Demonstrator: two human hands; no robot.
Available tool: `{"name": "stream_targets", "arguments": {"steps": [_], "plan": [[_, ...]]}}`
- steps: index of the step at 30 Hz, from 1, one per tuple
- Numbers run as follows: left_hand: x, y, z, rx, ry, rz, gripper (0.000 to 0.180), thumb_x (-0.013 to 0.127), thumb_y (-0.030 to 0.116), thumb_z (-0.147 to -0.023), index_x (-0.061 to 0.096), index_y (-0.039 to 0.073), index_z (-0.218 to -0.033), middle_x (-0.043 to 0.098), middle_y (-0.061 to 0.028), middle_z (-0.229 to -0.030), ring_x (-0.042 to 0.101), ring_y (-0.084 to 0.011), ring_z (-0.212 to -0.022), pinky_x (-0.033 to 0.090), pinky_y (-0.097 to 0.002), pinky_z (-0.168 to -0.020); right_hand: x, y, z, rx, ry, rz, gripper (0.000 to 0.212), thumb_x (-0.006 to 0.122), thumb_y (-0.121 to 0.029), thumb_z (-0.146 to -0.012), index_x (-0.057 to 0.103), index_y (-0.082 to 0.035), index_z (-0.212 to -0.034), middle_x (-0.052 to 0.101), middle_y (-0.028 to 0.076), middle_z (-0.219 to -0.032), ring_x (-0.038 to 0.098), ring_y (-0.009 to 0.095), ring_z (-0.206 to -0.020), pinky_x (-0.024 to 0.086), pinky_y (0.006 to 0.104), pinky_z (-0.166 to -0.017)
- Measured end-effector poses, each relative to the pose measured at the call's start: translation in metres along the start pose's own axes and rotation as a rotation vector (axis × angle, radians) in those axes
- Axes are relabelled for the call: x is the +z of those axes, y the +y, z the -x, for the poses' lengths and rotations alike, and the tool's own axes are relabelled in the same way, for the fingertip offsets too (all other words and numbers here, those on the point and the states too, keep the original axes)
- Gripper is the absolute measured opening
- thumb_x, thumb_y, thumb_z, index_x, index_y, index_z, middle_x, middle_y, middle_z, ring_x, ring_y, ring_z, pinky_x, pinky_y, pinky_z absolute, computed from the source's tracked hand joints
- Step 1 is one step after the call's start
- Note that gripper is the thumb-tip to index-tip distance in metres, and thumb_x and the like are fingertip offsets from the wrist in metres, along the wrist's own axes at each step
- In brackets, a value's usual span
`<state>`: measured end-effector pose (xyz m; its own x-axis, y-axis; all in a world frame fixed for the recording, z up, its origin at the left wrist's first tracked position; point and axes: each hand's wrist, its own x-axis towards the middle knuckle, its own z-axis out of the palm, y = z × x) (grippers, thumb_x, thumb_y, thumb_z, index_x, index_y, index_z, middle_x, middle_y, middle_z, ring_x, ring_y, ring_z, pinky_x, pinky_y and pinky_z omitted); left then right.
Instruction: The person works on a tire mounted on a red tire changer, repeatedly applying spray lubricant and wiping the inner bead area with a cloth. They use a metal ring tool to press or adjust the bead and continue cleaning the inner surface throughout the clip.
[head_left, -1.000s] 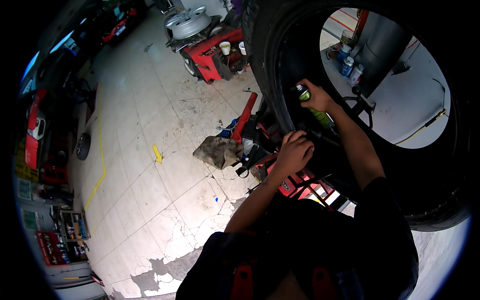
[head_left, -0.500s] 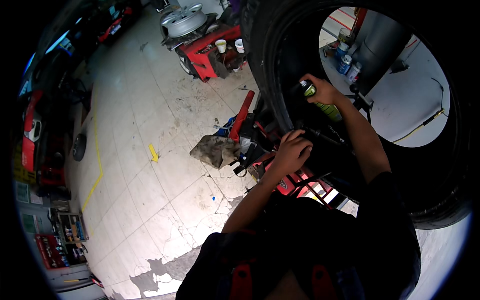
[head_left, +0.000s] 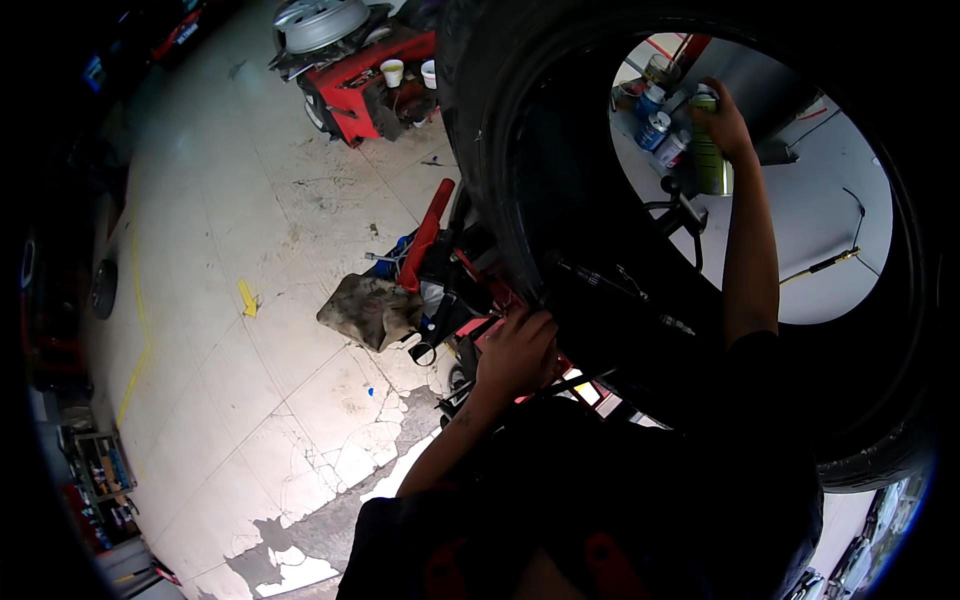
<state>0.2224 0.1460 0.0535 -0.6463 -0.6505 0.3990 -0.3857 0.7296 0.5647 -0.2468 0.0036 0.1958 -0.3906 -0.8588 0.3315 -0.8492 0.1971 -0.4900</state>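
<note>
A large black tyre (head_left: 487, 165) stands tilted in front of me, its round opening facing me. My left hand (head_left: 517, 352) is at the tyre's lower left edge, fingers curled over the rim; its fingertips are partly in shadow. In my right hand (head_left: 730, 125) is a green spray can (head_left: 712, 168), held upright with the fingers near its top. The can shows against the tyre's opening, beside the blue and white cans behind it. Inside the dark tyre, thin metal tool parts (head_left: 590, 275) can be made out.
Several blue and white cans (head_left: 655, 130) stand beyond the opening. A yellow-ended hose (head_left: 825, 265) lies on the floor there. Left of the tyre are a stained cloth (head_left: 370, 312) and a red bar (head_left: 427, 235). Farther off, a silver wheel rim (head_left: 320, 25) sits by a red machine (head_left: 350, 100) with cups.
My right hand has carried the spray can out from the tyre's dark inside, up and right toward the cans. My left hand stays at the tyre's edge, slightly lower. The whole view has shifted.
</note>
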Motion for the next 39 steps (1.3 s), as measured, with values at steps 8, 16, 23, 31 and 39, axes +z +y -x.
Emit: {"name": "stream_targets", "arguments": {"steps": [8, 16, 23, 31, 39], "plan": [[-0.005, 0.002, -0.009, -0.013, -0.054, -0.048, 0.026, 0.068, 0.013, -0.072, 0.065, 0.012, -0.098, 0.061, -0.0006, -0.112, 0.058, -0.0242, -0.109, 0.056, -0.0372, -0.071, 0.041, 0.099, -0.013, 0.497, 0.159, 0.338, 0.090, 0.081, -0.049, -0.064, 0.043, -0.003, -0.132, 0.057, 0.021, -0.127, 0.055, 0.036, -0.119, 0.044, 0.0402, -0.099], [0.007, -0.008, -0.001, -0.037, -0.020, -0.026, 0.016, 0.067, 0.021, -0.076, 0.067, 0.009, -0.087, 0.061, 0.0003, -0.112, 0.056, -0.0231, -0.110, 0.057, -0.0352, -0.073, 0.075, 0.236, -0.024, 0.609, 0.225, 0.452, 0.096, 0.084, -0.052, -0.059, 0.045, 0.001, -0.129, 0.059, 0.021, -0.124, 0.059, 0.035, -0.113, 0.049, 0.0415, -0.094], [0.012, -0.010, 0.019, -0.005, -0.010, -0.089, 0.023, 0.066, 0.029, -0.081, 0.066, 0.010, -0.094, 0.058, -0.0014, -0.117, 0.054, -0.0223, -0.114, 0.057, -0.0362, -0.076, 0.117, 0.228, -0.022, 0.595, 0.330, 0.423, 0.101, 0.085, -0.056, -0.056, 0.043, -0.001, -0.130, 0.059, 0.021, -0.124, 0.057, 0.037, -0.115, 0.048, 0.0431, -0.096], [-0.003, -0.003, 0.018, -0.065, 0.082, -0.072, 0.035, 0.065, 0.028, -0.083, 0.060, 0.010, -0.113, 0.058, -0.0065, -0.120, 0.058, -0.0239, -0.110, 0.055, -0.0346, -0.076, 0.130, 0.195, -0.033, 0.468, 0.253, 0.645, 0.094, 0.073, -0.058, -0.068, 0.035, -0.008, -0.137, 0.041, 0.024, -0.139, 0.038, 0.042, -0.130, 0.039, 0.0478, -0.104], [-0.032, -0.112, 0.087, -1.196, 0.078, -0.114, 0.043, 0.054, 0.041, -0.091, 0.047, 0.000, -0.103, 0.068, -0.0223, -0.088, 0.067, -0.0397, -0.081, 0.052, -0.0494, -0.070, 0.043, 0.155, -0.033, -0.072, 0.065, 0.179, 0.039, 0.055, -0.034, -0.090, 0.064, -0.001, -0.107, 0.067, 0.020, -0.101, 0.064, 0.035, -0.095, 0.048, 0.0425, -0.084]]}}
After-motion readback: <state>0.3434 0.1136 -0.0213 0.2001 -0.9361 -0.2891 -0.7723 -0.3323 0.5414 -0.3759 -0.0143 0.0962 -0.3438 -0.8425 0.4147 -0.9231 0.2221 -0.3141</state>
